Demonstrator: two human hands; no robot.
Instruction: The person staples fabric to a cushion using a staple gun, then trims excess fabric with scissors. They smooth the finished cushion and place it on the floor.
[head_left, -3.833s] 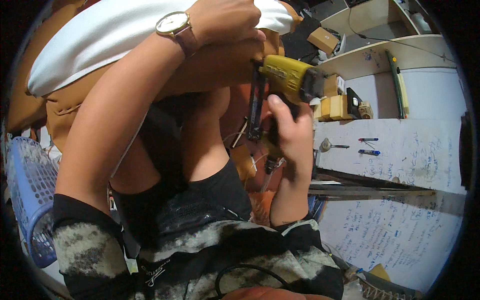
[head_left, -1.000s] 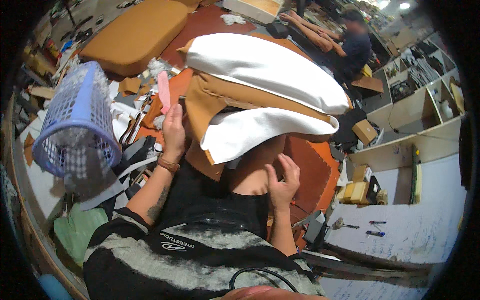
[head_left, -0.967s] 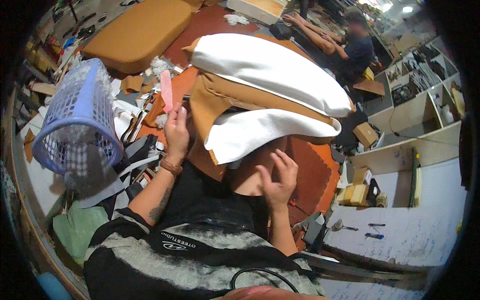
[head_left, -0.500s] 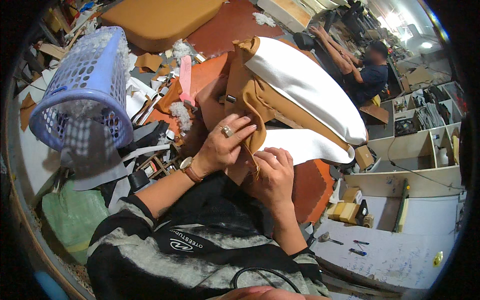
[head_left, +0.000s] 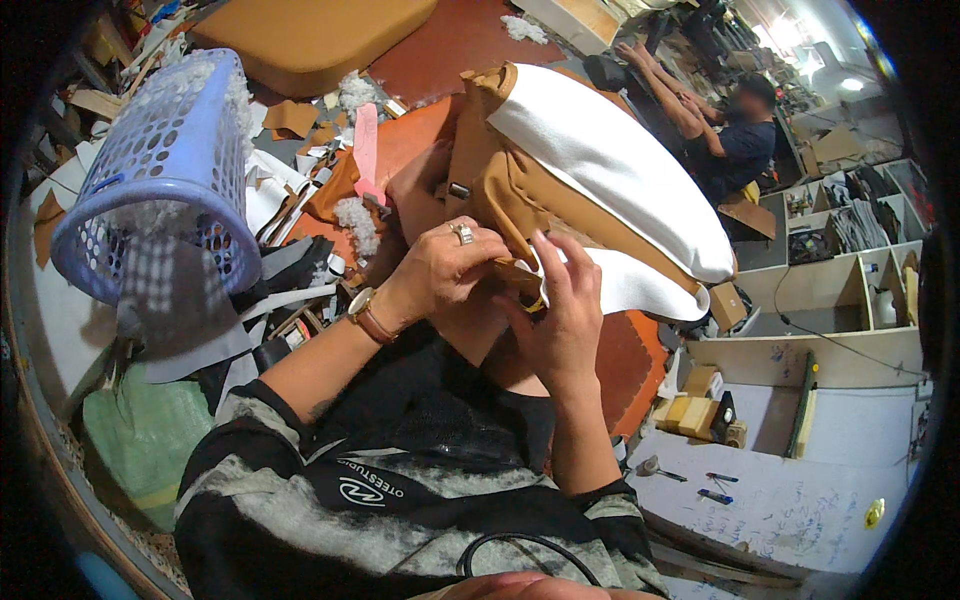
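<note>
A tan leather cover (head_left: 570,202) with white fabric backing (head_left: 610,150) lies across my lap, its near edge folded into tan creases. My left hand (head_left: 445,265), with a ring and a brown-strapped watch at the wrist, is closed, pinching the cover's near edge. Close beside it my right hand (head_left: 565,315) curls thumb and fingers around the same edge. A small dark and yellow bit shows between the hands; I cannot make out what it is. A small dark metallic piece (head_left: 458,189) sits at the cover's left side.
A purple perforated basket (head_left: 150,190) with white stuffing lies tipped at the left, amid scraps. A tan cushion (head_left: 310,50) is at the far side. Pink scissors (head_left: 368,160) lie left of the cover. White shelving (head_left: 800,345) stands right; another person (head_left: 740,140) sits far right.
My right hand has risen and turned, its fingers now upright at the cover's edge. My left hand has drawn slightly back and lifted the edge between both hands.
</note>
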